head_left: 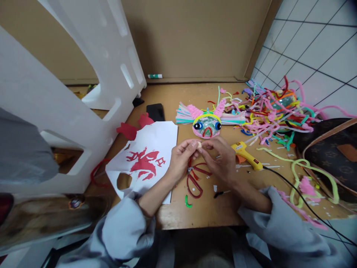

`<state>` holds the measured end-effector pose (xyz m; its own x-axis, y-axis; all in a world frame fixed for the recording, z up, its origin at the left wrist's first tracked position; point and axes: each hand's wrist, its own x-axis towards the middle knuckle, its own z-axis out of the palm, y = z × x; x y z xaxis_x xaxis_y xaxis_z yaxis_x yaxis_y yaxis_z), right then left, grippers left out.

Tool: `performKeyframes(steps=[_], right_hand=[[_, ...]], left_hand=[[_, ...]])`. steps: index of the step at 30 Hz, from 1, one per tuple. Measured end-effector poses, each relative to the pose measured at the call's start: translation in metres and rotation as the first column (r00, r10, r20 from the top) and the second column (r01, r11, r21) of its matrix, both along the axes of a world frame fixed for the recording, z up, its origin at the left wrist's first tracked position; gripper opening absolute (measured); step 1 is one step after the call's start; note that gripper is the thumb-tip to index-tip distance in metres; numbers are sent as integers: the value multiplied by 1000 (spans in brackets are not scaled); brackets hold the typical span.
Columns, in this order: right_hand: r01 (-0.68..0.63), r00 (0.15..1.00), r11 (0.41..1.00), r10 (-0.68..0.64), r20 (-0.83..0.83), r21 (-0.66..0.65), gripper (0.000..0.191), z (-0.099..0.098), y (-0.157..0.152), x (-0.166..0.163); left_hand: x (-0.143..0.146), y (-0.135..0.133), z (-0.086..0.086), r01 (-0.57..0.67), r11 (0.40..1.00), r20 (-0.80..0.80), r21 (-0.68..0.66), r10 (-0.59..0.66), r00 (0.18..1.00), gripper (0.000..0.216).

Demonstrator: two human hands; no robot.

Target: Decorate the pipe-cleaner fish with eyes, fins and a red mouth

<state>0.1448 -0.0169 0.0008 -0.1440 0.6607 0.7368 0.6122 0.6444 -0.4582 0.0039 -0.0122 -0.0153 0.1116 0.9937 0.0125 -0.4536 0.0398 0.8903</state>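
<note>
My left hand [181,158] and my right hand [220,158] meet over the middle of the wooden table [212,212]. Both pinch a small pale piece [199,144] between their fingertips; I cannot make out what it is. Just beyond the hands lies a craft face [207,125] with blue eyes, a red mouth and pink pipe-cleaner horns. Red-handled scissors [195,180] lie on the table under my hands. A yellow glue gun [245,153] rests right of my right hand.
White paper with red cut shapes [145,160] lies at the left. A heap of coloured pipe cleaners [273,111] fills the back right. A dark bag [329,152] sits at the right edge, a black phone [155,111] behind, white foam packing [69,111] at left.
</note>
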Motion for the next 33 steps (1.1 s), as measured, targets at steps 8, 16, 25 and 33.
performKeyframes(steps=[8,16,25,33], right_hand=[[49,961,965,-116,251,259,5,-7,0,5],[1,833,912,-228,505,410,10,-2,-3,3],[-29,917,960,-85,390,279,19,0,-4,2],[-19,995,1000,20,100,-16,21,-2,-1,4]], left_hand=[[0,0,4,-86,996,-146,4,85,986,41],[2,2,1,-104,993,-54,-59,101,993,42],[-3,7,7,-23,977,153,-213,57,987,39],[-1,4,7,34,979,205,-203,8,979,36]])
